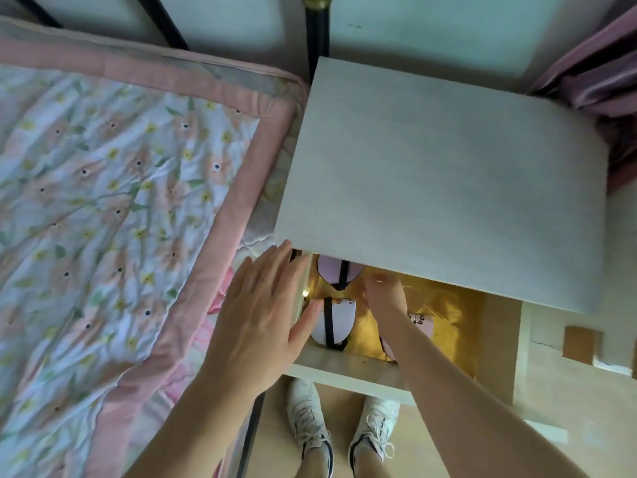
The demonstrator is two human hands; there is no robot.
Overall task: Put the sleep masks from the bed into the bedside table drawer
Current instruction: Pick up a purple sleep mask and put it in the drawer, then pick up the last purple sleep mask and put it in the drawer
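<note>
Right hand (385, 294) hides third mask (422, 324).

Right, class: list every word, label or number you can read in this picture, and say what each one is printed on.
"UPA" or similar, partly legible: dark letters on the pink sleep mask beside the right hand in the drawer.
Dark letters on the white sleep mask near the left hand: cut off and too blurred to read.
Nothing readable on the lilac sleep mask, the quilt or the shoes.
</note>
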